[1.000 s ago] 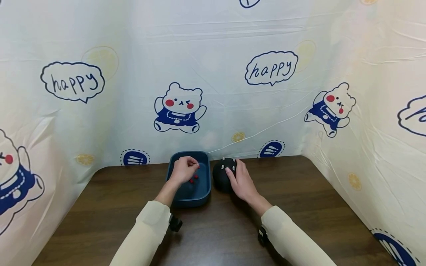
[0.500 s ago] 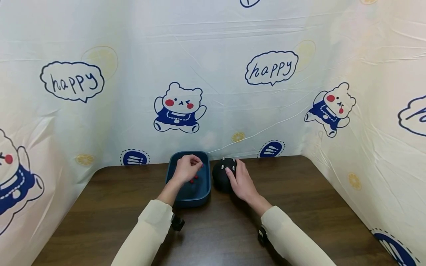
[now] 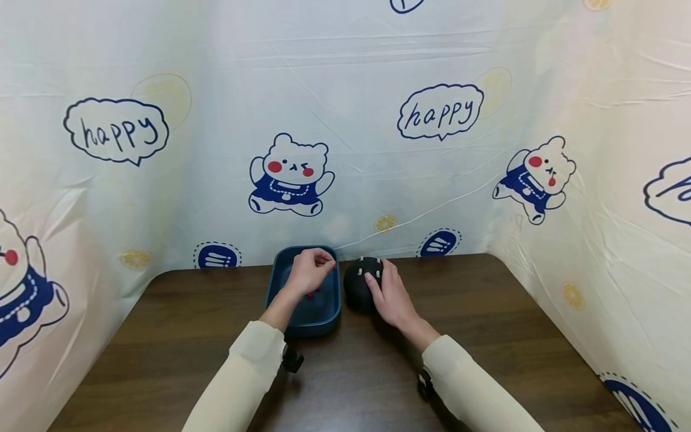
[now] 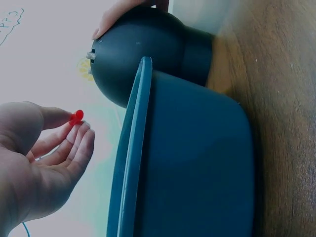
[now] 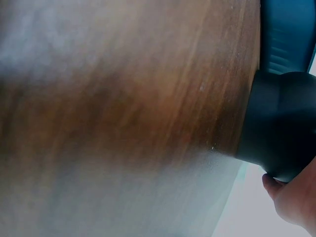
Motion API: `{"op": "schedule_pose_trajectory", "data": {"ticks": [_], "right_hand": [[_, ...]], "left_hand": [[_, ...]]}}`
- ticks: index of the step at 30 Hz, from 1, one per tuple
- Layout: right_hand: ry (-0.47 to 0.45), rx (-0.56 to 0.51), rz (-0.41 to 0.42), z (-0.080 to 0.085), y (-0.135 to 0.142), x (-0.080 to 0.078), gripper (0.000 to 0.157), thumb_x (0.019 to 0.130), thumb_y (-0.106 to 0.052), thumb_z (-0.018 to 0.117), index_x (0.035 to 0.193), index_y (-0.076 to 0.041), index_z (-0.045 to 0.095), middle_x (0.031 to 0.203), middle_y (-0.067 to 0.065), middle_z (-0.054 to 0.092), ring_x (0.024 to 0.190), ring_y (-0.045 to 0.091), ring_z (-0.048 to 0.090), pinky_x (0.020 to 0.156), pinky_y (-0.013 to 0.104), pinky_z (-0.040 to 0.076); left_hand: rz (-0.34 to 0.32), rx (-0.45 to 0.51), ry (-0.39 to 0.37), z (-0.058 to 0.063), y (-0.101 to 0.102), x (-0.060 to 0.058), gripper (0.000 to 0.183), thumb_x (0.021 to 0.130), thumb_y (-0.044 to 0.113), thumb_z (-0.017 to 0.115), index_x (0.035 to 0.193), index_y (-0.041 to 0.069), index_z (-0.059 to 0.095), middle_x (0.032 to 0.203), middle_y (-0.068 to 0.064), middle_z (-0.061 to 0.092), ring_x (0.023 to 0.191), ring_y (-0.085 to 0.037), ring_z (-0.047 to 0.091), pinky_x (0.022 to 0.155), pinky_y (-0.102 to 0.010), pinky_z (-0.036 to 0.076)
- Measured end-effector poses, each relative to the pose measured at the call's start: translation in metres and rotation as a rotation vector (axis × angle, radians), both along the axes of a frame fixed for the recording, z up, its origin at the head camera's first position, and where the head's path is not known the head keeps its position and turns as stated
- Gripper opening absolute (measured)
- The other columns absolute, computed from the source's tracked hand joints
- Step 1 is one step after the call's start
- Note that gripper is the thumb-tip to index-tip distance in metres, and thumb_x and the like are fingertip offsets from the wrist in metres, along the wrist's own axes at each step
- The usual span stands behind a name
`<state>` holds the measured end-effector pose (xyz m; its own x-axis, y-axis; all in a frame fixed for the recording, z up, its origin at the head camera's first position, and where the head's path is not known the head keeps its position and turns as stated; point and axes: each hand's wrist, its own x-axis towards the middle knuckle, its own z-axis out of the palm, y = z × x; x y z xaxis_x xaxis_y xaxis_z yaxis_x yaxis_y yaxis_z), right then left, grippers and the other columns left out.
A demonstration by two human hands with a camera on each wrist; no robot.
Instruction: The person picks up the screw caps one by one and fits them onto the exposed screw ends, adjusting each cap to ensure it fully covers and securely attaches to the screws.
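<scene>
My left hand [image 3: 309,271] is over the far right part of a blue plastic bin [image 3: 315,330]. Between thumb and fingertips it pinches a small red cap [image 4: 76,116], its hollow end visible in the left wrist view. Beside the bin stands a black dome [image 3: 356,294] on a narrower round base. Short threaded metal studs [image 4: 91,56] stick out of its top. My right hand [image 3: 394,299] grips the dome's right side, thumb toward the studs and fingers round the far side. In the bin lie a few more red pieces [image 3: 310,294], partly behind the left hand.
A dark brown wooden table [image 3: 372,378] carries the bin and the dome near its far edge. Behind it and along the right hangs a pale printed curtain [image 3: 356,120]. Each sleeved wrist wears a small black camera [image 3: 293,359].
My left hand has moved to the right across the bin, toward the dome, with the red cap pinched in it. The right hand and the dome have stayed in place.
</scene>
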<state>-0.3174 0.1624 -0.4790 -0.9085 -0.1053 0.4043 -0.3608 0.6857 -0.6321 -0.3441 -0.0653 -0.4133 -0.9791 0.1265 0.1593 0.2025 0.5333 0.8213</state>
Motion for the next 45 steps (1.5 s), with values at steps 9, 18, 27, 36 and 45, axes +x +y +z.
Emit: {"op": "schedule_pose_trajectory", "data": {"ticks": [9,18,27,36,45], "right_hand": [[0.005,0.003,0.002,0.000,0.000,0.000,0.066,0.109,-0.050,0.040,0.154,-0.003,0.032,0.153,0.020,0.039,0.137,0.036,0.044,0.113,0.054,0.039],[0.013,0.005,-0.003,0.000,0.000,0.000,0.065,0.109,-0.049,0.040,0.153,-0.002,0.033,0.152,0.020,0.040,0.137,0.036,0.045,0.113,0.054,0.039],[0.005,0.008,0.000,0.000,-0.001,-0.001,0.067,0.109,-0.050,0.040,0.154,-0.001,0.032,0.152,0.020,0.039,0.136,0.035,0.044,0.113,0.053,0.039],[0.007,0.010,-0.004,-0.001,-0.001,0.000,0.065,0.109,-0.049,0.040,0.153,-0.003,0.032,0.152,0.019,0.040,0.135,0.035,0.045,0.113,0.053,0.039],[0.023,0.007,0.003,0.000,-0.001,0.000,0.065,0.109,-0.049,0.040,0.153,-0.002,0.032,0.151,0.021,0.040,0.135,0.036,0.045,0.113,0.054,0.039]], "left_hand": [[0.006,0.013,0.000,0.001,0.004,0.001,0.008,0.100,0.016,0.069,0.103,0.010,0.073,0.096,-0.006,0.073,0.086,-0.022,0.063,0.079,-0.036,0.055],[-0.008,0.046,0.034,0.001,0.007,0.001,0.007,0.097,0.015,0.072,0.101,0.009,0.074,0.097,-0.006,0.075,0.087,-0.021,0.065,0.081,-0.037,0.057],[-0.022,0.051,0.073,0.002,0.014,0.000,0.006,0.097,0.015,0.072,0.098,0.010,0.075,0.096,-0.005,0.075,0.088,-0.021,0.066,0.084,-0.040,0.057],[-0.023,0.053,0.079,0.005,0.020,-0.001,0.006,0.097,0.014,0.072,0.099,0.009,0.075,0.095,-0.004,0.074,0.088,-0.021,0.066,0.083,-0.039,0.057],[-0.038,0.099,0.074,0.012,0.029,0.000,0.007,0.096,0.012,0.073,0.100,0.007,0.075,0.097,-0.006,0.075,0.088,-0.021,0.067,0.082,-0.037,0.058]]}}
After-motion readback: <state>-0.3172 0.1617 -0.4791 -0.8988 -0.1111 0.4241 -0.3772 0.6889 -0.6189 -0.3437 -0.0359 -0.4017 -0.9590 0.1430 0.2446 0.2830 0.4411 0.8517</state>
